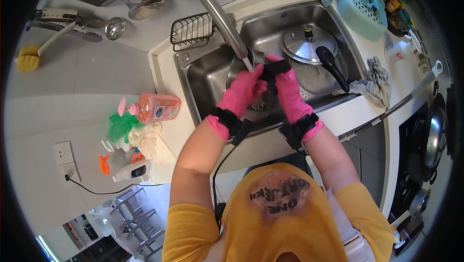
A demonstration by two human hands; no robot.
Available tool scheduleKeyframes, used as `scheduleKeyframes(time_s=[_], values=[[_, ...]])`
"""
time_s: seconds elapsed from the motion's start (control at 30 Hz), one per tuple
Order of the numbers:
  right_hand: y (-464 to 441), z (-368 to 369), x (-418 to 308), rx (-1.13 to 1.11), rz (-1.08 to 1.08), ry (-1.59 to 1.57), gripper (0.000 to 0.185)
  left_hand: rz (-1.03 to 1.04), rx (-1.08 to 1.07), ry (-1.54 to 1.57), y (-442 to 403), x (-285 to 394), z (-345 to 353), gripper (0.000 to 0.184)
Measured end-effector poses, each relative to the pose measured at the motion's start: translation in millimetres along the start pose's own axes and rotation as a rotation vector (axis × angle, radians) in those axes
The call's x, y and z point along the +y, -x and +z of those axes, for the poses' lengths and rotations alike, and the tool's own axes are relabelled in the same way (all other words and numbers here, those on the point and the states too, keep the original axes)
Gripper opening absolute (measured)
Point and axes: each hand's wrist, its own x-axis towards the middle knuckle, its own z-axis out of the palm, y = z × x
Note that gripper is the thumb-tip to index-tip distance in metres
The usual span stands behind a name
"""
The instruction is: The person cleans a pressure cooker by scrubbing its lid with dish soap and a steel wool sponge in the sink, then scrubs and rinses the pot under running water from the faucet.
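Observation:
Over the left basin of the steel sink [208, 76], both my hands wear pink rubber gloves. My left hand [243, 90] has its fingers curled beside the running water from the tap [220, 18]; what they close on is hidden. My right hand [288, 88] is closed around a black handle-shaped piece [276, 67], whose far end I cannot make out. Below them in the basin, a curved metal rim [231, 71] shows partly, and a grey mesh-like patch [260, 106] lies near the front. The hands are close together, almost touching.
In the right basin lie a steel lid [302, 44] with a knob and a black-handled pan [332, 69]. A wire rack [192, 31] stands behind the tap. Pink soap bottle [158, 107] sits left; a grey cloth [372, 85] and turquoise basket [360, 13] are right.

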Motion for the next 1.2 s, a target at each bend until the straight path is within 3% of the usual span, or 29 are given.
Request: scheduleKeyframes(time_s=[0.1, 0.2, 0.33, 0.4, 0.5, 0.6, 0.67, 0.73, 0.8, 0.93, 1.1, 1.2], values=[[-16.7, 13.2, -13.6, 0.061, 0.04, 0.086, 0.034, 0.307, 0.114, -0.908, -11.9, 13.8, -20.3, 0.049], [-24.7, 16.1, -11.6, 0.079, 0.108, -0.036, 0.032, 0.385, -0.036, -0.649, -25.2, 5.0, -35.1, 0.045], [-23.0, 35.4, -10.9, 0.117, 0.142, 0.123, 0.03, 0.287, 0.056, -0.073, 9.8, -3.1, 14.2, 0.036], [-19.9, 32.1, 4.7, 0.09, 0.134, 0.199, 0.03, 0.318, 0.04, 0.114, -38.7, -60.0, -7.8, 0.036], [-15.5, 35.4, -3.6, 0.042, 0.147, 0.2, 0.029, 0.088, -0.065, 0.429, -44.3, -69.7, -25.1, 0.036], [-27.2, 22.5, 7.8, 0.068, 0.081, 0.202, 0.028, 0.245, 0.054, 0.461, -48.7, -79.2, -22.5, 0.034], [-34.5, 12.4, 3.4, 0.078, -0.053, 0.451, 0.029, 0.601, 0.113, -0.08, -32.5, -86.2, -36.4, 0.031], [-31.1, 12.2, -2.7, 0.071, -0.145, 0.644, 0.029, 0.524, 0.18, -0.063, -16.8, -77.7, -36.7, 0.028], [-16.9, 16.0, -7.6, 0.044, -0.205, 0.779, 0.028, 0.025, 0.257, 0.505, -2.2, -53.0, -27.0, 0.026], [29.4, 50.4, -19.4, -0.255, -0.596, 1.139, 0.037, -0.014, 0.241, 0.57, 28.8, -47.3, -20.9, 0.031], [-38.7, 16.9, -16.0, -0.322, -0.376, 1.105, 0.034, 0.172, 0.148, 0.591, 34.0, -86.2, -22.5, 0.039], [-16.7, 29.0, -16.7, -0.469, -0.473, 1.123, 0.029, 0.163, 0.121, 0.526, 26.0, -99.4, -33.4, 0.052]])
